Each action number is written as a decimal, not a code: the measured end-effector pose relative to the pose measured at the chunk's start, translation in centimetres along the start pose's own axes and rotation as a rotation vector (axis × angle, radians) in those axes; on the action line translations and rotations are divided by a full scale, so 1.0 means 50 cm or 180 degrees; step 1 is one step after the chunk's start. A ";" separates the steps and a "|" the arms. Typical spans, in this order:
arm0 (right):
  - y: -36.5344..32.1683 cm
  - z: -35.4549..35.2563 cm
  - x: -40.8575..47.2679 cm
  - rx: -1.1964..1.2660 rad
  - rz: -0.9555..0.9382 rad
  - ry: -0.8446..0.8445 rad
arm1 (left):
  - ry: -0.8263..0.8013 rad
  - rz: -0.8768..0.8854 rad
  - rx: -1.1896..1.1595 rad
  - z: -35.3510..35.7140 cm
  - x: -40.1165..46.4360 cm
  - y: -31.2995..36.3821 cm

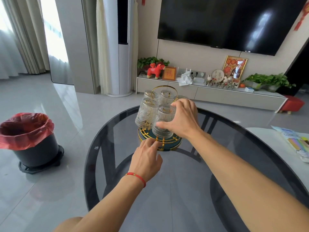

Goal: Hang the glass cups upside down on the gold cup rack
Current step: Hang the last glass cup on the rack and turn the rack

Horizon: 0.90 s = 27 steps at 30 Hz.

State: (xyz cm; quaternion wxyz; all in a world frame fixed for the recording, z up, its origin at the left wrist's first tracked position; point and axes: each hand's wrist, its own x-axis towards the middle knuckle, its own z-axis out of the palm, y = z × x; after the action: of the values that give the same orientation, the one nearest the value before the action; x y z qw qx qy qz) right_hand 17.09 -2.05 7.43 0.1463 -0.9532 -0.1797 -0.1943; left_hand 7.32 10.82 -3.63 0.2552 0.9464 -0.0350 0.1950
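The gold cup rack [164,88] with a round dark green base [173,145] stands at the far side of the dark glass table [167,190]. Several ribbed glass cups hang upside down on it. My right hand [183,118] grips the nearest glass cup [163,121], thumb low on its side and fingers over its top. Another cup [147,114] hangs to its left, and more stand behind [165,96]. My left hand [146,158], with a red string at the wrist, rests its fingertips on the front rim of the base.
A black bin with a red liner [31,139] stands on the floor to the left. A white side table with papers and coloured packs [294,143] adjoins the glass table on the right. A TV cabinet with ornaments and plants [209,91] runs along the wall.
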 end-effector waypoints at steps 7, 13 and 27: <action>0.013 -0.007 -0.004 -0.0034 -0.0112 -0.0073 | -0.0174 0.0049 0.0326 0.016 0.008 -0.013; 0.024 -0.064 0.069 0.1058 -0.0119 -0.0111 | -0.0379 0.0143 0.0731 0.017 0.010 -0.029; -0.031 -0.047 0.117 0.1220 0.0053 -0.0654 | -0.0456 -0.0391 0.1065 0.017 0.018 -0.081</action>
State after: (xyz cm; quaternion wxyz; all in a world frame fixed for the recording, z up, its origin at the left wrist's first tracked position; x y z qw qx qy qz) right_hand 20.77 0.19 12.28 0.3074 -0.9242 -0.2195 -0.0573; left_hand 9.15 13.94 -5.87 0.1026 0.9874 0.0377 0.1143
